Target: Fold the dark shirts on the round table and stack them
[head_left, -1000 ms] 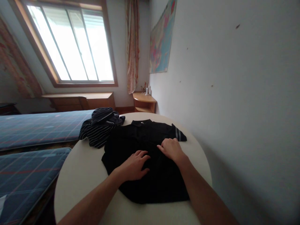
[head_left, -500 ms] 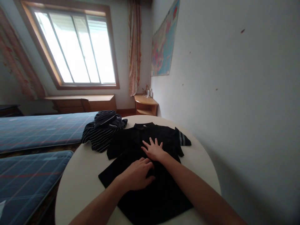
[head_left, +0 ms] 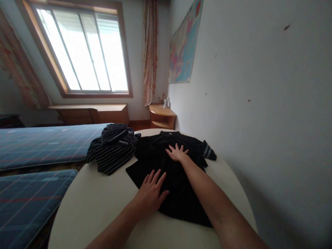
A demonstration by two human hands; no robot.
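"You stand on the left; what do you see first?"

"Two checked mattresses, the far one [head_left: 52, 143] and the near one [head_left: 28, 197]. Next, on the far left part of the round table [head_left: 83, 211], there is one heap of dark striped clothes [head_left: 116, 150]. I suppose it lies at the side so that the black shirt [head_left: 178, 197] has its own space. How many garments are in it, I cannot count."

"And the left hand [head_left: 151, 193]?"

"It is over the near left part of the shirt. All its fingers are apart and they pinch nothing. Whether the whole palm presses, I cannot tell."

"Where exactly is the shirt?"

"From the middle to the right of the table, just beside the heap. The one collar [head_left: 169, 133] is at the far edge, and the lower cloth is on the near side."

"Then the right hand [head_left: 177, 153]?"

"It is farther away, on the upper shirt below the collar. Its fingers are also spread, with no fold between them. Maybe a wide hand is used because it presses more cloth evenly."

"And at the far right?"

"One sleeve end [head_left: 209, 150], with two grey bands. So: two hands, one shirt, one table."
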